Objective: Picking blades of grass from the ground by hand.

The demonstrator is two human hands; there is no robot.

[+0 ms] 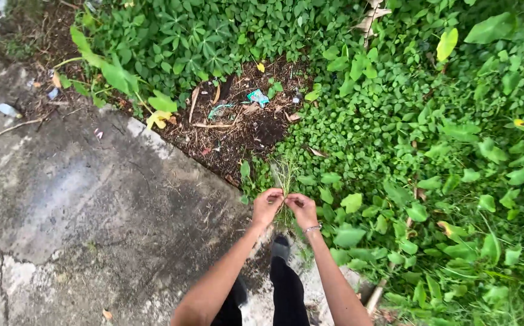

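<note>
Grass tuft [285, 175] between both hands' fingers [277, 194]

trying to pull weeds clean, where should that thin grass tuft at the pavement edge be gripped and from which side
Best low on the grass tuft, where the blades bunch into one narrow stem, not at the splayed tips. Come from above with a pinch from both sides, as the left hand and right hand do now, fingers closed on the bunch. The concrete slab side is open; broad-leaved plants crowd the other side.
</note>
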